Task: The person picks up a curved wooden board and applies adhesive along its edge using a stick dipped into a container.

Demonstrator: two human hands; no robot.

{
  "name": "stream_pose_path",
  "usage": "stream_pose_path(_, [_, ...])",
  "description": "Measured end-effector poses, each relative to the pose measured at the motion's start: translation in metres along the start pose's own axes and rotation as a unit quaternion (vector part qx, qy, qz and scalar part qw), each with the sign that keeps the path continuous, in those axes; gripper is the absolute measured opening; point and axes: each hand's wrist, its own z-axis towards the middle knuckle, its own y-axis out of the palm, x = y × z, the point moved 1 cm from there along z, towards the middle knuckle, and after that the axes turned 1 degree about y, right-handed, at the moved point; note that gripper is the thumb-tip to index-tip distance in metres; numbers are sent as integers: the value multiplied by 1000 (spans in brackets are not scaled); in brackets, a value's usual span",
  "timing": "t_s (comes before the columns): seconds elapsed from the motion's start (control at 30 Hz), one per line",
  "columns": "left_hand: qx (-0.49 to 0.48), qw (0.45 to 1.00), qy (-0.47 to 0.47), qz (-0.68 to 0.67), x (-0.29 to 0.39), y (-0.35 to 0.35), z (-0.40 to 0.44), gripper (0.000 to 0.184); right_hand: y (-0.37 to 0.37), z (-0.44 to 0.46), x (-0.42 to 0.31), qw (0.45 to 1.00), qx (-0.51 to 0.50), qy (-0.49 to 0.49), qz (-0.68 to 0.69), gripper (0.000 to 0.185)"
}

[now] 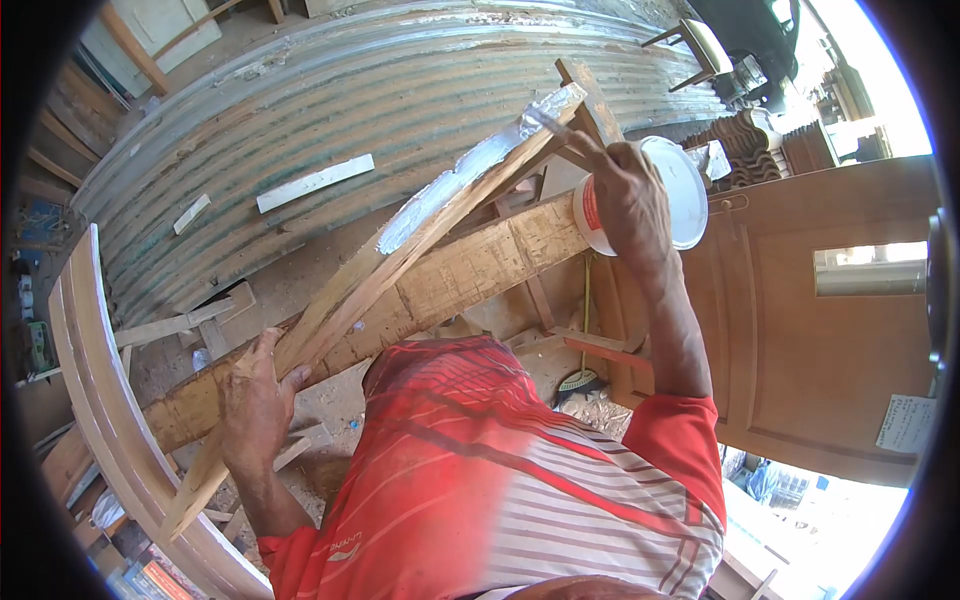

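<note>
My left hand point(255, 400) is closed around the lower part of a long wooden plank point(335, 295), which slants up to the right across a thicker beam point(460, 275). Thick white paste point(450, 185) coats the upper stretch of the plank's face. My right hand point(630, 200) is closed on a thin, flat stick-like tool point(550, 122). Its tip touches the paste near the plank's far end; its exact kind is unclear. Just behind my right hand, a white plastic bucket point(685, 190) with a red label stands at the beam's end, partly covered by the hand.
Corrugated metal sheets point(330, 120) spread beyond the bench, with a white-faced wood strip point(315, 183) on them. A curved wooden piece point(105, 370) stands at left. At right is a brown panelled door point(780, 340). A chair point(705, 48) sits at the back right.
</note>
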Motion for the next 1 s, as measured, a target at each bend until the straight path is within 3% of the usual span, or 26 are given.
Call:
stream_pose_path(0.1, [15,1000,13,13,4,-2,-1,55,-3,-1,-10,1000,1,-17,-21,55])
stream_pose_path(0.2, [14,1000,12,8,4,0,-1,54,7,-2,11,995,14,72,-66,57])
stream_pose_path(0.3, [6,1000,5,5,4,-3,1,54,-8,-6,-17,997,-14,75,4,59])
stream_pose_path(0.43, [-2,1000,5,16,5,-3,5,56,6,-18,-24,1000,-2,3,8,55])
stream_pose_path(0.7, [6,1000,12,19,1,-2,5,63,24,9,39,989,-25,117,-90,54])
stream_pose_path(0.87, [-30,1000,-4,-2,2,-7,9,67,14,7,8,997,32,67,37,55])
stream_pose_path(1.0, [-27,1000,-5,-11,0,-7,11,66,21,8,12,998,28,55,-2,51])
